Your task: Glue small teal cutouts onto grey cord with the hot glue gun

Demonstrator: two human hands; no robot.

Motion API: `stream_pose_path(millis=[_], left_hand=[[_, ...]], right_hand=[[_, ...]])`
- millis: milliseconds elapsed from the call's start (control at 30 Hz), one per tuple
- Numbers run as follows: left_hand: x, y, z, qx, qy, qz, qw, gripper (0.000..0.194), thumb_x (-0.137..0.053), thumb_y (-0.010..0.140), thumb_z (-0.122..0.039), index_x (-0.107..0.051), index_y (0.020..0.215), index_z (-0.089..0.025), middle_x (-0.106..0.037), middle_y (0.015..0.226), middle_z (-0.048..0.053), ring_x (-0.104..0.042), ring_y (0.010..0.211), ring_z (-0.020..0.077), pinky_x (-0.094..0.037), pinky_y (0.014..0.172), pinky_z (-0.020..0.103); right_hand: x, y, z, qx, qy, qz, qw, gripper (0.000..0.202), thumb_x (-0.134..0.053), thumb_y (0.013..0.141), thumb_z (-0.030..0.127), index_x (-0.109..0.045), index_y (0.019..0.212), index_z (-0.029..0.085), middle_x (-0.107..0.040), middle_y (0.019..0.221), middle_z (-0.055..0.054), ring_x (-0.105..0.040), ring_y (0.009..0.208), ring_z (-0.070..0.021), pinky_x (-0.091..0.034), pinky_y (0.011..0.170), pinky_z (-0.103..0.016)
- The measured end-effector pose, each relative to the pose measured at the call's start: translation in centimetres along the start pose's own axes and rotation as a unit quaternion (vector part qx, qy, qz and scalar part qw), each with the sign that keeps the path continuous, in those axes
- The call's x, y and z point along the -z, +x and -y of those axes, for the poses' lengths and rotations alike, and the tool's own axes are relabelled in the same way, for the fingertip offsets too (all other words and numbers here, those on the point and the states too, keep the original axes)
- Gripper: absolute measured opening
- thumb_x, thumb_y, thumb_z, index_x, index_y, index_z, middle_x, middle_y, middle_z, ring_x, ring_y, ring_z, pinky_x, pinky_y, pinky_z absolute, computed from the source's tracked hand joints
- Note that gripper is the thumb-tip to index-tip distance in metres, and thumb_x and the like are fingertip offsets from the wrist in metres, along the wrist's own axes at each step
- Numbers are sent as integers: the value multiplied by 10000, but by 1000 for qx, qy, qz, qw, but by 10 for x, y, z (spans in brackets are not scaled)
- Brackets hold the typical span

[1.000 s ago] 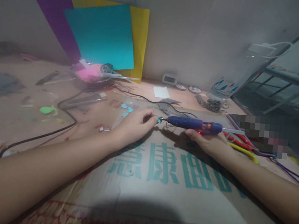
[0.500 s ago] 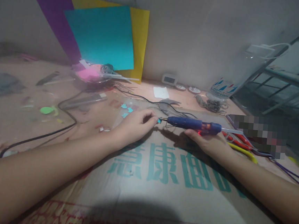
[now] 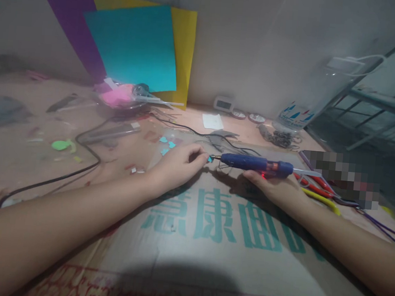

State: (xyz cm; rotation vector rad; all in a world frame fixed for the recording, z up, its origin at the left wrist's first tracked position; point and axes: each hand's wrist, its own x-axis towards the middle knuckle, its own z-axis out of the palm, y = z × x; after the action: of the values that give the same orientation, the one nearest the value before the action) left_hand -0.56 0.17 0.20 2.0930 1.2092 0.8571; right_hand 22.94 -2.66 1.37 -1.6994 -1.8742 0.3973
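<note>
Between the thumb and fingertips of my left hand [image 3: 185, 163] is a small blue piece [image 3: 210, 159], mostly hidden by the fingers. My right hand [image 3: 273, 184] is wrapped round a blue glue gun [image 3: 251, 163] with a red light glowing on it. A clear glue stick [image 3: 306, 172] sticks out of its back end. The gun's metal nozzle [image 3: 216, 157] points left and meets the blue piece, or nearly so. Several more small blue pieces [image 3: 172, 144] lie just beyond my left wrist. Both hands are above a cardboard sheet [image 3: 187, 262] with green printed characters.
A black cord [image 3: 56, 178] winds across the table. Behind stand a clear bowl of pink material [image 3: 117, 97], coloured sheets [image 3: 137, 50], a small digital display [image 3: 223, 104] and a clear bottle [image 3: 297, 115]. Red-handled pliers [image 3: 318, 186] lie at right; a green piece [image 3: 61, 145] lies at left.
Both hands, the glue gun and the blue piece hold nearly the same position. The view has shifted very slightly.
</note>
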Motion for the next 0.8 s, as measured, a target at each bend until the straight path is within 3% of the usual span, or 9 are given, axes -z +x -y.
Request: stream_pose_path(millis=[233, 467, 667, 800], left_hand=[[0, 1, 2, -6, 5, -4, 1000, 247, -419, 895, -323, -536, 730, -182, -518, 656, -32, -499, 663, 144, -324, 592, 261], [-1, 1, 2, 1, 13, -11, 1000, 261, -421, 886, -335, -540, 712, -182, -523, 642, -28, -509, 660, 151, -332, 589, 261], [0, 1, 3, 1, 10, -7, 1000, 266, -418, 892, -346, -548, 726, -184, -563, 674, -22, -532, 687, 153, -352, 615, 262], [0, 0, 2, 1, 11, -3, 1000, 259, -421, 890, -349, -565, 747, -188, -574, 683, -20, -532, 679, 154, -346, 598, 260]], right_hand=[[1, 0, 0, -3, 6, 17, 1000, 275, -612, 741, 508, -705, 765, 251, -719, 717, -28, -685, 721, -254, -569, 671, -357], [1, 0, -4, 48, 22, 10, 999, 279, -618, 739, 515, -684, 781, 247, -704, 731, -44, -663, 710, -262, -546, 668, -378], [11, 0, -7, 34, -17, -5, 999, 479, -418, 845, 594, -604, 597, 230, -651, 659, -32, -623, 674, -216, -480, 673, -339], [24, 5, 4, 50, 70, -11, 996, 468, -383, 897, 543, -656, 699, 218, -682, 759, -25, -635, 774, -197, -466, 740, -308]])
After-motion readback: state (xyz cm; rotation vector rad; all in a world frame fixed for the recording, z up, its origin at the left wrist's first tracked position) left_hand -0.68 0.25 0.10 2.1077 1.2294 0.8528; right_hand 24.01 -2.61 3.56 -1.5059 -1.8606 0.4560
